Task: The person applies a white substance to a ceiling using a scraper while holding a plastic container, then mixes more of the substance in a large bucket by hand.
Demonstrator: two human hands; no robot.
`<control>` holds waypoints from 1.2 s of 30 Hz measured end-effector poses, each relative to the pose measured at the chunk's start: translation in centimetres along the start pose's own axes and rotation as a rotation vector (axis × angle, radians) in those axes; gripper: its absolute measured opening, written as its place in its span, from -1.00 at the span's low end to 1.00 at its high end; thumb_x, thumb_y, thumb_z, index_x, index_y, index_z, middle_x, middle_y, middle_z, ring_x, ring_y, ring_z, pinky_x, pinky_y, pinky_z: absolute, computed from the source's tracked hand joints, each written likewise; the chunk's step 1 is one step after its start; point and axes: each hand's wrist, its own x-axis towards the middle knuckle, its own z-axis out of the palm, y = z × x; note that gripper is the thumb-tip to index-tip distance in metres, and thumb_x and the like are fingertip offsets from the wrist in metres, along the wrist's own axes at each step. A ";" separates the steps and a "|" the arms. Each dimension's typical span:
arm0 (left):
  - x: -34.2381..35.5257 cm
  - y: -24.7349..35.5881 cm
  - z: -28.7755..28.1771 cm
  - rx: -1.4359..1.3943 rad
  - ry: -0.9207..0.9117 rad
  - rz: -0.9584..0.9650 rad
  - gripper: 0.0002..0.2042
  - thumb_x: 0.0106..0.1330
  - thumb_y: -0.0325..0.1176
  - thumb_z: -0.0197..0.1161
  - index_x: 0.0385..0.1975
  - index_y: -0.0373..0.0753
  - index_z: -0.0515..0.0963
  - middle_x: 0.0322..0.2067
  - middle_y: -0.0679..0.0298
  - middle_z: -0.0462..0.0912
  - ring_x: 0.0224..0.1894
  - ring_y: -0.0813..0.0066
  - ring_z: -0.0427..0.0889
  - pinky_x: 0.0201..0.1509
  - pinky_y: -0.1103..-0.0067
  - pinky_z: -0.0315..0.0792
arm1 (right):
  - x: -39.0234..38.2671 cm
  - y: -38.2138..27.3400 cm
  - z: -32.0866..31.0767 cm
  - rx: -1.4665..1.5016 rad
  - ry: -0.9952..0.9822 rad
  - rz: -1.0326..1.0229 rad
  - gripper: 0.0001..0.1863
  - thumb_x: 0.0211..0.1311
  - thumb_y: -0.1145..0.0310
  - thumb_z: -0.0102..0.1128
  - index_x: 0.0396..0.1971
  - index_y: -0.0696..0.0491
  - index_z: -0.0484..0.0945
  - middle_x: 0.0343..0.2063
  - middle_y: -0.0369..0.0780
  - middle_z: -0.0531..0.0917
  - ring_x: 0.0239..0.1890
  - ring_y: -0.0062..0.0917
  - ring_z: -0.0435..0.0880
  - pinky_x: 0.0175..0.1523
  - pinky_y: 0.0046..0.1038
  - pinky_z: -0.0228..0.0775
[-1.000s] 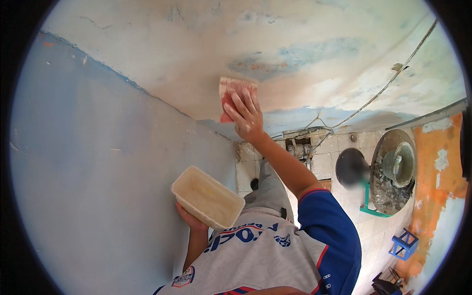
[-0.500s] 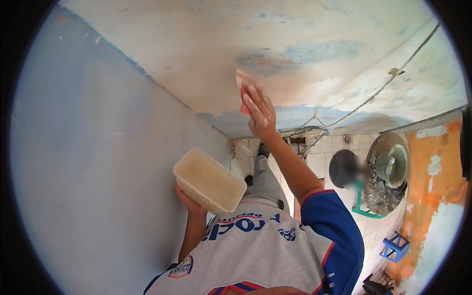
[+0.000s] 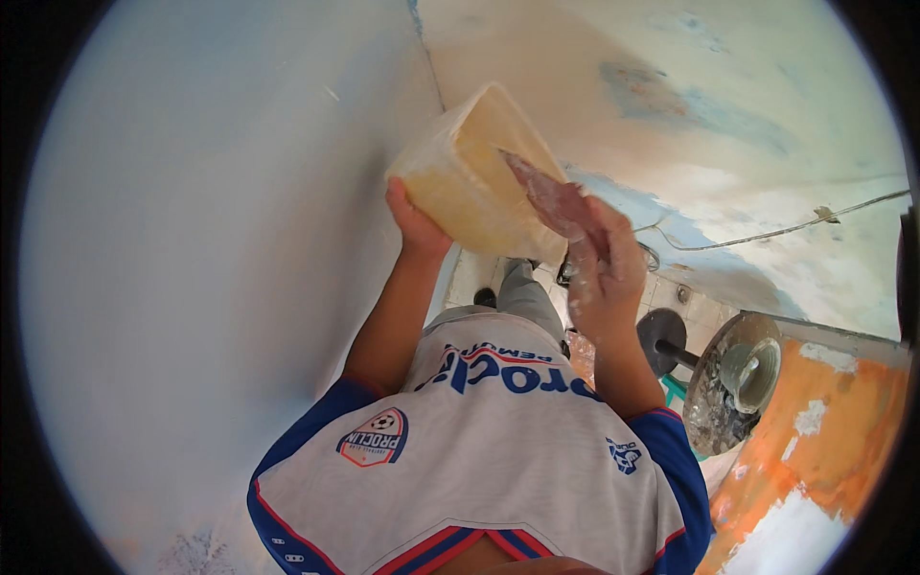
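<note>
A pale yellowish rectangular plastic tub (image 3: 450, 206) is tipped up on its side in front of my chest. My left hand (image 3: 418, 222) grips it from the left, thumb against its outer wall. My right hand (image 3: 609, 278), smeared with white paste, is closed on a flat reddish putty scraper (image 3: 554, 199). The scraper's edge reaches over the tub's opening. Whether it touches the inner wall I cannot tell. Most of the tub's bottom is hidden.
A blue-grey wall (image 3: 211, 268) rises close on my left. Ahead stands a patchy, partly plastered wall (image 3: 575, 86) with a loose cable (image 3: 767, 237). Right of me, a bucket (image 3: 750, 374) sits on a dirty round board (image 3: 704, 412), beside an orange wall (image 3: 824, 431).
My right hand has come back from the wall to the tub with the scraper. My left hand has raised and tilted the tub. The view has turned.
</note>
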 end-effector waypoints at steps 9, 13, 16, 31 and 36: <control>1.4 0.1 1.4 0.128 -0.044 0.206 -0.12 0.32 0.45 -0.11 0.37 -0.23 0.32 0.31 0.16 0.42 0.34 0.19 0.43 0.36 0.24 0.38 | -0.8 -1.9 -2.3 -0.166 -0.027 -0.256 -0.73 0.29 0.67 0.17 -0.01 0.22 0.59 -0.19 -0.01 0.76 -0.22 -0.26 0.79 -0.11 -0.43 0.59; 1.3 1.1 1.7 0.107 -0.007 0.156 -0.12 0.29 0.41 -0.04 0.37 -0.26 0.29 0.31 0.13 0.42 0.33 0.18 0.44 0.32 0.23 0.44 | -1.1 -2.1 -3.9 0.031 -0.088 -0.437 -0.70 0.30 0.65 0.19 0.04 0.24 0.55 -0.17 -0.05 0.76 -0.18 -0.34 0.78 -0.01 -0.40 0.58; 1.8 1.1 0.2 -0.005 -0.096 0.121 -0.08 0.27 0.46 -0.07 0.38 -0.25 0.30 0.31 0.12 0.42 0.34 0.17 0.44 0.34 0.21 0.43 | 0.0 -3.0 -5.5 -0.035 0.181 -0.156 -0.68 0.32 0.66 0.16 0.07 0.24 0.53 -0.11 -0.08 0.75 -0.09 -0.45 0.75 0.06 -0.43 0.55; 3.5 3.1 -0.2 -0.318 -0.598 0.028 -0.14 0.25 0.40 0.12 0.37 -0.18 0.34 0.29 0.11 0.46 0.30 0.14 0.49 0.29 0.18 0.49 | -0.2 -1.5 -5.6 0.229 -0.303 0.424 -0.56 0.31 0.64 0.15 0.20 0.23 0.51 0.02 -0.10 0.70 0.03 -0.54 0.68 0.15 -0.49 0.52; 2.9 2.8 1.7 -0.096 -0.329 0.096 -0.05 0.16 0.42 0.21 0.39 -0.22 0.28 0.26 0.10 0.48 0.27 0.18 0.51 0.27 0.22 0.50 | -1.5 0.6 -5.6 0.389 -0.269 0.424 -0.56 0.36 0.63 0.15 0.24 0.25 0.46 0.08 -0.09 0.67 0.06 -0.52 0.67 0.17 -0.47 0.52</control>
